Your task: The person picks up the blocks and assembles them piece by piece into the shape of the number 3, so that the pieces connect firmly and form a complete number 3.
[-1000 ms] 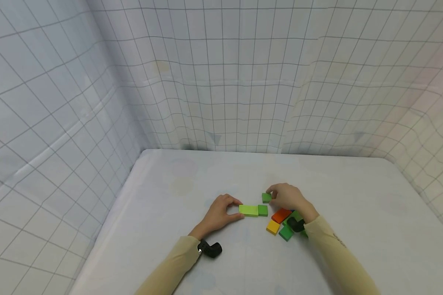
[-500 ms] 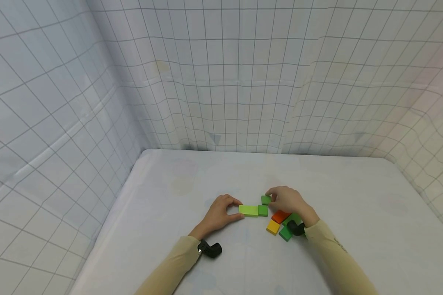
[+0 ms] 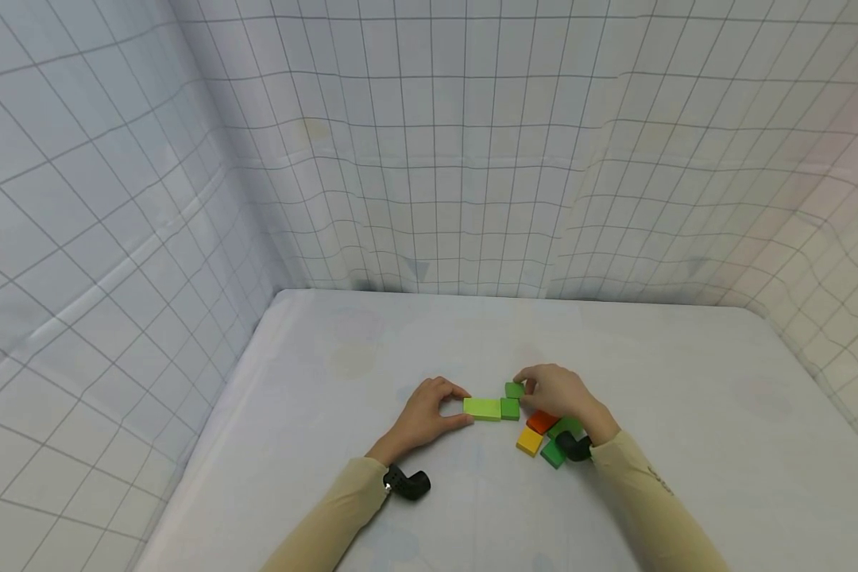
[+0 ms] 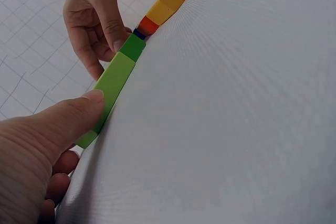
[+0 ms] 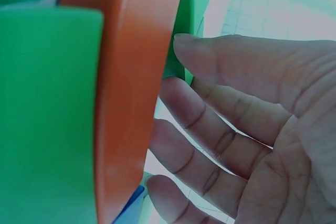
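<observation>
Thumb and fingers of the left hand (image 3: 423,413) pinch the lime block (image 3: 482,409) at its left end, across its long edges. The square green block (image 3: 510,409) butts against its right end. On that square's far side, the right hand (image 3: 558,389) pinches the small green block (image 3: 515,390) by its right side; whether the two facing edges touch cannot be told.

Room is tight nearer the body: the orange block (image 3: 542,422) sits just beside the right hand, close to the row's end, with the yellow block (image 3: 530,441), the dark green block (image 3: 554,454) and the longer green block (image 3: 565,429) packed against it, the last partly under the black wrist camera (image 3: 573,445). White tabletop (image 3: 357,334) stretches widely left of the row and beyond it to the far edge, where gridded cloth (image 3: 429,159) rises.
</observation>
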{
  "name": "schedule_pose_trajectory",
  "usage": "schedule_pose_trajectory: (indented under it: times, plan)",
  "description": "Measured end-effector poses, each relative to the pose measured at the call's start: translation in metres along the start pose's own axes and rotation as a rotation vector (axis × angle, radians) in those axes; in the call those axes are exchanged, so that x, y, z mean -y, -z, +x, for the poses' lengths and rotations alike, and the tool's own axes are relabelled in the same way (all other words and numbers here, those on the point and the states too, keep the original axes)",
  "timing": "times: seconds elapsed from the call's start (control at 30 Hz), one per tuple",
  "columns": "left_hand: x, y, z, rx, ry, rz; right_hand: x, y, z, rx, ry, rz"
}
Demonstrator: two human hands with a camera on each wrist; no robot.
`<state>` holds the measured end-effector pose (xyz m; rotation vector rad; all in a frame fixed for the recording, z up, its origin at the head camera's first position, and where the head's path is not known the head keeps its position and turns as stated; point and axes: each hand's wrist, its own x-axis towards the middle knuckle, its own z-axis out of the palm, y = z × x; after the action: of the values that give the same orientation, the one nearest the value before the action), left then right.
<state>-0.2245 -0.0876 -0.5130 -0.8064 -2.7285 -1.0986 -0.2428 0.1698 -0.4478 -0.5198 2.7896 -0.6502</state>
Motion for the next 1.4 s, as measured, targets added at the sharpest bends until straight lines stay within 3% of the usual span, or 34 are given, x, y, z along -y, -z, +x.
schedule_pose_trajectory:
  times: [0.23, 0.5, 0.73, 1.1, 1.23, 1.4]
  plan:
    - [0.001, 0.0, 0.0, 0.004, 0.004, 0.006, -0.001, 0.0, -0.002, 0.004, -0.004, 0.004]
    - [-0.001, 0.001, 0.0, 0.01, 0.0, 0.014, -0.005, 0.002, -0.014, -0.094, 0.026, -0.016]
    - [-0.001, 0.002, 0.001, 0.004, -0.006, 0.013, -0.011, -0.001, -0.026, -0.106, 0.088, -0.064]
    - [-0.003, 0.004, 0.002, 0.015, -0.007, 0.016, -0.031, 0.004, -0.044, -0.107, 0.088, -0.076]
    - [-0.002, 0.003, 0.001, 0.015, 0.002, 0.012, -0.035, 0.005, -0.049, -0.1, 0.108, -0.044]
    - [-0.001, 0.002, 0.0, 0.005, -0.007, 0.005, -0.028, 0.002, -0.055, -0.088, 0.201, 0.041]
